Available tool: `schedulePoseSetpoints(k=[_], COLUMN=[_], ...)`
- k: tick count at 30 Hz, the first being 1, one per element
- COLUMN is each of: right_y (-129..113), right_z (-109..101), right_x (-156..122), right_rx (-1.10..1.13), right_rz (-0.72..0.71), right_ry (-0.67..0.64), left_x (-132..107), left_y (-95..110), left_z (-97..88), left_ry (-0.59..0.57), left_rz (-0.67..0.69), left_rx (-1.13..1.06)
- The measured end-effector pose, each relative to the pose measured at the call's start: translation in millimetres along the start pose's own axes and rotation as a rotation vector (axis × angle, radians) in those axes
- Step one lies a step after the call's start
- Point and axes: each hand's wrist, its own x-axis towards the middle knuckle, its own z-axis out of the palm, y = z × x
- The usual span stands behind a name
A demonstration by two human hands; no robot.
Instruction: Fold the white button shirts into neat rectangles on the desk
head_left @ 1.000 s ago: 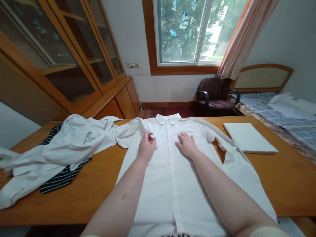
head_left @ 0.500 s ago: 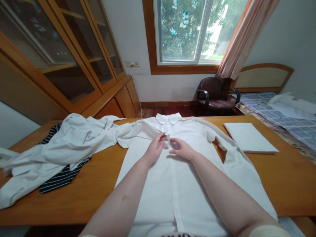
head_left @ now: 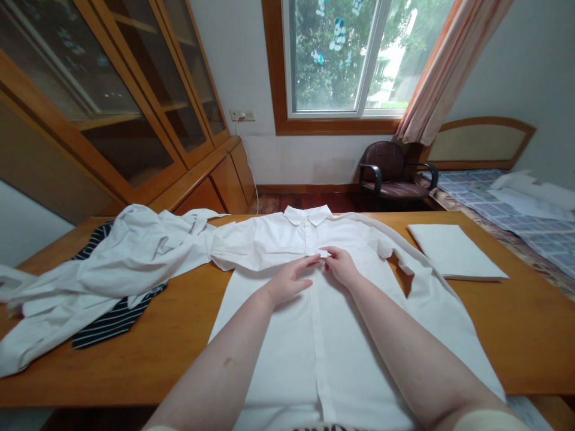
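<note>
A white collared shirt [head_left: 287, 335] lies front up on the wooden table, its collar at the far edge. Its sleeve on my left [head_left: 260, 236] is folded across the chest, with the cuff [head_left: 323, 254] near the button strip. My right hand [head_left: 342, 266] is closed, pinching the cuff end between thumb and fingers. Beside it, my left hand [head_left: 290, 280] rests on the shirt with fingers stretched out, their tips touching the cuff and the thumb apart. The other sleeve [head_left: 442, 299] extends down the right side, slightly crumpled.
Left on the table [head_left: 179, 353], a crumpled white garment [head_left: 148, 239] partly covers a black striped tie [head_left: 119, 320]. A flat white stack [head_left: 456, 251] lies at the right. Beyond the table are a chair [head_left: 389, 170], a bed [head_left: 516, 203] and a glass-door cabinet [head_left: 148, 108].
The cuff has moved right across the chest and the sleeve lies flatter. My right hand has closed on the cuff; my left hand has let its grip go and stretched its fingers.
</note>
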Motion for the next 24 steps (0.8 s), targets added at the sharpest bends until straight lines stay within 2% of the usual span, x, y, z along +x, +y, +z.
schedulePoseSetpoints(k=[3,5,8,11,13,15,17,19,21,24], right_y=[-1.2,-1.2,-2.2,-6.7,-9.7,-10.6,-8.9,-6.6,-5.9,-9.4], right_z=[-2.4,-5.6,-12.0,-17.7,-20.3,-22.1,-24.0,-26.5,-28.9,-28.7], right_x=[1.8,3.2,3.4,0.6,-1.4,-1.6,0.2,2.8,4.4,2.6], right_rx=[0.088,0.073,0.078,0.085,0.047,0.031,0.012,-0.087,-0.289,-0.551], right_rz=[-0.006,-0.04,-0.081,-0.102,-0.135,-0.15,-0.097,-0.01,0.031,-0.059], right_ry=[0.08,0.166,0.261,0.312,0.32,0.316,0.322,0.345,0.361,0.302], left_x=[-2.8,-6.0,-9.2,-6.8,-2.7,1.1,3.6,4.6,4.8,4.8], left_y=[-1.2,-2.0,2.2,8.5,7.4,-0.1,-12.1,-24.0,-32.1,-34.8], left_z=[3.0,2.5,-4.0,-14.4,-20.7,-25.1,-27.5,-28.5,-29.0,-29.8], left_ry=[0.044,0.168,0.404,0.532,0.576,0.612,0.593,0.509,0.423,0.358], left_rz=[-0.041,-0.051,-0.012,-0.03,-0.116,-0.289,-0.509,-0.662,-0.694,-0.623], left_rx=[-0.098,-0.034,0.308,0.703,0.902,1.058,1.137,1.135,1.114,1.098])
